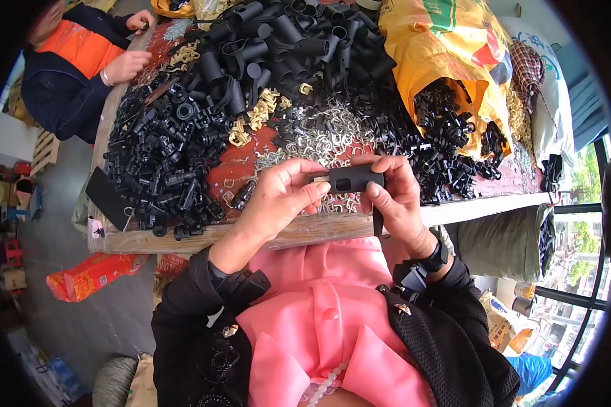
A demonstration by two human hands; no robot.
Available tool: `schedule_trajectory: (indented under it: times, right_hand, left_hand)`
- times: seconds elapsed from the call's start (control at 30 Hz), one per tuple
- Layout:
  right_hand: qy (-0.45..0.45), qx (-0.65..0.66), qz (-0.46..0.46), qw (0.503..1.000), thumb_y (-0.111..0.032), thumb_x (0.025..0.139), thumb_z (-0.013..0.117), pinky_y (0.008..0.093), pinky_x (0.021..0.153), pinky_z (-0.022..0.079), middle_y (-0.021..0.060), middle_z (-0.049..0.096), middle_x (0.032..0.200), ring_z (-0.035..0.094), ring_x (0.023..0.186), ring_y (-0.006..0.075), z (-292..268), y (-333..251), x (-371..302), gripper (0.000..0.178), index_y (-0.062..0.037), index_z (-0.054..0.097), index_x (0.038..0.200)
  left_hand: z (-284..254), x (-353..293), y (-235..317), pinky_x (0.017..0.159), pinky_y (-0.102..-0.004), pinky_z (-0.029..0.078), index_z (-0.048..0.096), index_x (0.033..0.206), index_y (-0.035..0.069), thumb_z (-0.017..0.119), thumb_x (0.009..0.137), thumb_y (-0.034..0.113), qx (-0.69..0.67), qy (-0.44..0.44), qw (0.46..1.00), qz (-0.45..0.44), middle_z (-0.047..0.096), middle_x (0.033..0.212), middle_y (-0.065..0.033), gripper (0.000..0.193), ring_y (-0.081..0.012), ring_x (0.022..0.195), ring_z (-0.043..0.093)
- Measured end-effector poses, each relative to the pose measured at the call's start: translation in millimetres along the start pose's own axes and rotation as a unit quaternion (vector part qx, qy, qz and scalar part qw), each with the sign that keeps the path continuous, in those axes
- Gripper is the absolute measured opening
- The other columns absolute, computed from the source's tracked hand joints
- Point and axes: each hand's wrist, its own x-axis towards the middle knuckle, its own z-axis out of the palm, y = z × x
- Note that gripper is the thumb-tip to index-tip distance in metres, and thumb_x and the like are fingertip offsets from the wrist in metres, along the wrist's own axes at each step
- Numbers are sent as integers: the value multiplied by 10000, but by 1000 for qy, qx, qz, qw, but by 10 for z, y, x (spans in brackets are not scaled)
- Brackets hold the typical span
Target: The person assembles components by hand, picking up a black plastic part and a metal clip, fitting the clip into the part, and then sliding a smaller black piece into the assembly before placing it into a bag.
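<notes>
In front of my chest, over the table's near edge, I hold a black cylindrical plastic part (350,180) with an oblong slot in its side. My right hand (398,197) is closed around its right end, thumb pressed on the front. A flat black tail hangs below that hand. At the part's left end, the thumb and fingers of my left hand (284,195) pinch a small light metal piece (321,179). Its exact shape is mostly hidden by the fingertips. Just behind my hands lies a heap of small silver metal clips (312,141).
Small black fittings (170,142) are heaped on the left, with black tubular parts (271,41) piled at the back. Brass-coloured pieces (263,108) lie between. A yellow woven bag (441,47) spills black parts on the right. Another person (81,61) works at the far left.
</notes>
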Motion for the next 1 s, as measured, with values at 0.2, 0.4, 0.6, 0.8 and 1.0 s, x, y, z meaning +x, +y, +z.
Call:
schedule_trajectory:
  times: [0.2,0.4,0.6,0.8,1.0]
  right_hand:
    - [4,-79,-11,997,-57,824,514,190,524,452,126,501,1012,516,621,85,57,81,-26,218,-37,358,976]
    - [32,-69,13,997,-52,826,510,188,531,455,116,510,984,529,628,81,107,155,-8,222,-30,348,976]
    - [-49,-222,58,972,-172,798,574,279,667,451,137,482,1055,533,803,187,-64,232,-5,341,-10,387,1032]
    - [-220,-349,-117,904,-348,713,635,375,840,384,161,444,1147,495,970,313,-149,-28,236,605,6,407,1148]
    - [-322,-155,-20,934,-406,654,655,367,925,298,165,427,1173,423,1071,296,-72,-11,232,749,-1,365,1214]
  left_hand:
    - [24,25,-98,572,-183,463,498,1035,-40,576,794,113,-97,14,992,-73,576,831,-63,296,-93,638,561]
    - [19,96,-63,591,-190,476,494,1052,-55,571,800,131,-110,25,988,-108,578,843,-65,322,-107,660,576]
    - [-54,153,-43,592,-193,477,447,1114,-42,579,793,113,-9,35,995,-98,581,855,-74,381,-105,650,575]
    - [-59,139,-6,601,-207,482,332,1217,-14,599,772,94,-20,-3,988,-151,569,913,-92,530,-112,710,577]
    - [56,71,-7,668,-240,480,216,1255,-45,611,753,56,-75,-34,989,-122,507,1036,-132,646,-154,884,535]
